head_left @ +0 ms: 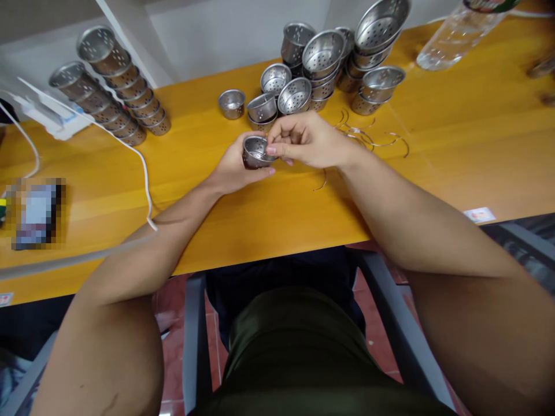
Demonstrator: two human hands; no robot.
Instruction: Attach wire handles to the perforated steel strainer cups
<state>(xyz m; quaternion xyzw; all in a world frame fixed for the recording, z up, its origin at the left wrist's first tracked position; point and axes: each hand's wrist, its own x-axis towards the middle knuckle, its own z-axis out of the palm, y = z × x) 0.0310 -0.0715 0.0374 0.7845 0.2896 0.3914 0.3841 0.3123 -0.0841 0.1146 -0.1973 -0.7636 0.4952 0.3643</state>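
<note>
My left hand (236,167) is wrapped around a small perforated steel strainer cup (255,152), held just above the orange table (269,219). My right hand (306,138) is pinched at the cup's rim, its fingers closed on something thin that I cannot make out. Loose wire handles (368,138) lie on the table just right of my right hand, and one more wire handle (321,184) lies below my right wrist.
Several loose strainer cups (277,95) and stacked cups (368,52) sit behind my hands. Two long rows of nested cups (117,86) lie at the far left. A white cable (145,173) crosses the left side. A plastic bottle (455,34) lies at the far right.
</note>
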